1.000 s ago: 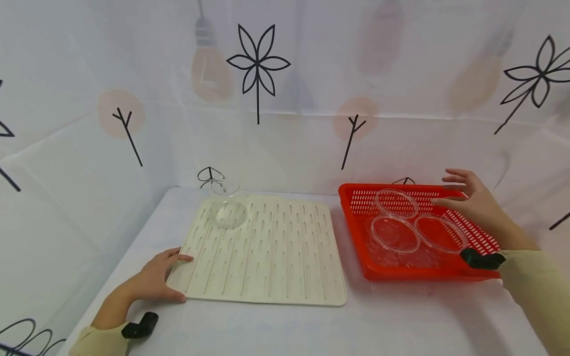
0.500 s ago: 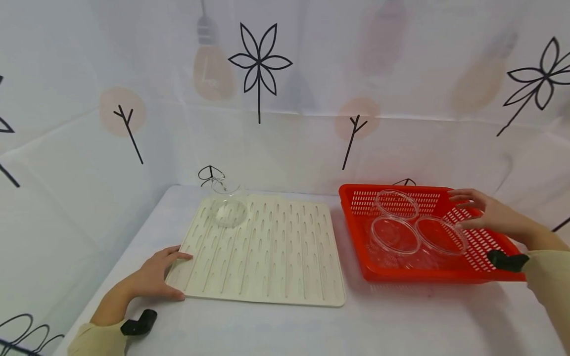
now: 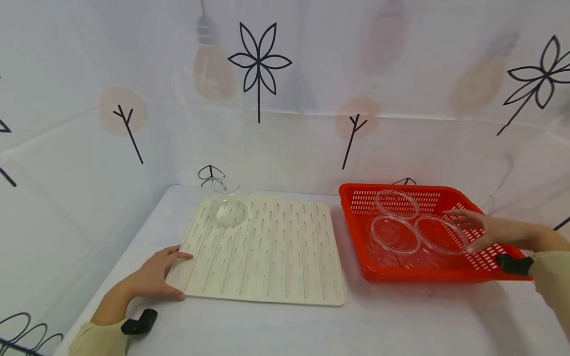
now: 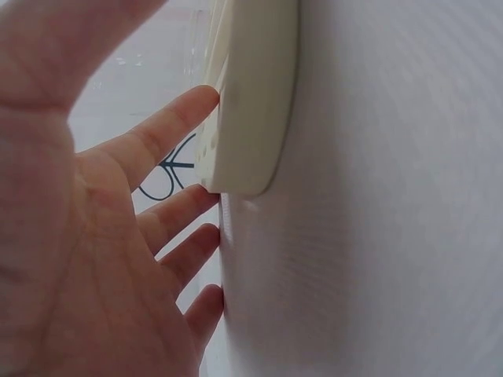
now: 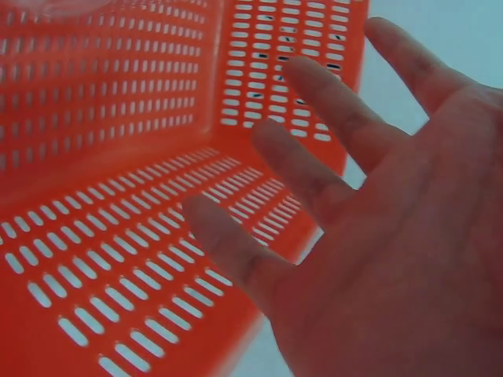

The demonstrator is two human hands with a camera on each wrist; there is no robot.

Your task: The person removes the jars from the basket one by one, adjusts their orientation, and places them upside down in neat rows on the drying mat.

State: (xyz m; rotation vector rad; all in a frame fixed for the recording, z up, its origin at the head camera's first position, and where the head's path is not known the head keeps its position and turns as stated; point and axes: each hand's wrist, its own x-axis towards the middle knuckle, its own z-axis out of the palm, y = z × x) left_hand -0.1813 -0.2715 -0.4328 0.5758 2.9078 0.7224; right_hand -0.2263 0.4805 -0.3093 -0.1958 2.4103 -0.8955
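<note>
My left hand [image 3: 153,275] rests at the left front corner of a cream ridged drying mat [image 3: 267,252], fingers spread, one fingertip against its edge in the left wrist view. My right hand [image 3: 498,231] reaches over the right side of a red slotted basket [image 3: 427,273], fingers spread and holding nothing. Its fingertips come close to the rim of a clear round dish [image 3: 441,235] in the basket. Two more such dishes lie there: one at the front left [image 3: 395,234] and one at the back [image 3: 396,203].
One clear round dish [image 3: 229,212] lies on the mat's back left part. Another clear round piece [image 3: 224,186] stands behind it, near the back curtain [image 3: 289,148]. A white cloth [image 3: 311,329] covers the table.
My right hand has moved right and down, from above the basket's back to its right side near the dish. My left hand, the mat and the dishes have stayed in place.
</note>
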